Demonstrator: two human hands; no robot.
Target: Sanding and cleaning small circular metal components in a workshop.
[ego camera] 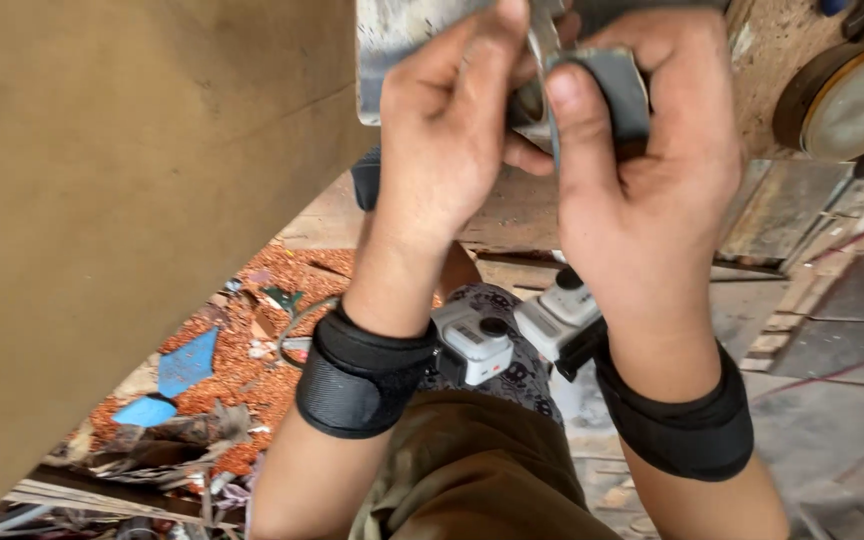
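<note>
Tan board [122, 220] fills the left half of the view, flat, close to the camera. Below it, floor [832, 420] with grey slabs on the right, and reddish sawdust [252, 370] with blue scraps [187, 362] and wood offcuts on the left. Round disc [857, 100] lies at top right on a speckled surface. Metal plate [397, 40] at top centre, held up in front of the face, its lower left corner showing, the rest cut off by the frame. Left hand [442, 140] has its grip closed on the plate's lower edge, thumb up over the face. Right hand [642, 170] has its grip clamped on a grey pad [617, 85], folded over the plate's edge, thumb pressing it from the front. Both hands touch each other at the fingers. Black bands on both wrists, each with a small white camera [477, 345] facing inward. Cannot tell what the pad is made of.
</note>
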